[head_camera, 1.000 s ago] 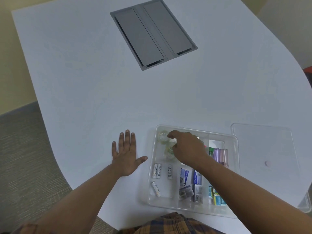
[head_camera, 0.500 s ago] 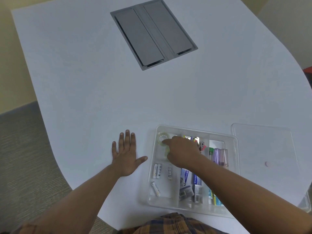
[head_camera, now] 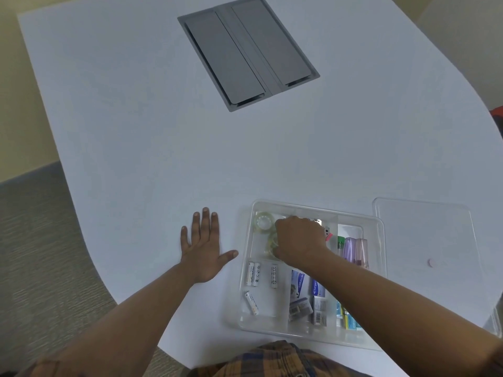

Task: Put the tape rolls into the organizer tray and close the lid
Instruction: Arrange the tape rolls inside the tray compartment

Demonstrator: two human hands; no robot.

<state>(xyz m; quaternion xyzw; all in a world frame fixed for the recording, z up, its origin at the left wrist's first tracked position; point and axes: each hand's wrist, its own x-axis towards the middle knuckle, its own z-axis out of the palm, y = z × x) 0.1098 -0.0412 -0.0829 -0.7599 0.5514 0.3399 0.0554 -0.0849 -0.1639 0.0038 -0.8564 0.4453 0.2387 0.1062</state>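
A clear organizer tray (head_camera: 246,257) sits on the white table near its front edge. One clear tape roll (head_camera: 264,221) lies in the tray's far-left compartment. A second tape roll (head_camera: 271,244) lies just nearer, partly under my right hand (head_camera: 300,242), whose fingers curl down onto it. My left hand (head_camera: 203,247) rests flat on the table left of the tray, fingers spread. The clear lid (head_camera: 424,235) lies on the table to the right of the tray.
The tray also holds several batteries (head_camera: 253,273), small boxes (head_camera: 299,287) and coloured tubes (head_camera: 353,248). A grey cable hatch (head_camera: 247,50) is set into the table farther back. The table edge curves away at left above carpet (head_camera: 40,254).
My right hand has slid slightly nearer inside the tray, from the far tape roll to over the second roll. My left hand has stayed flat.
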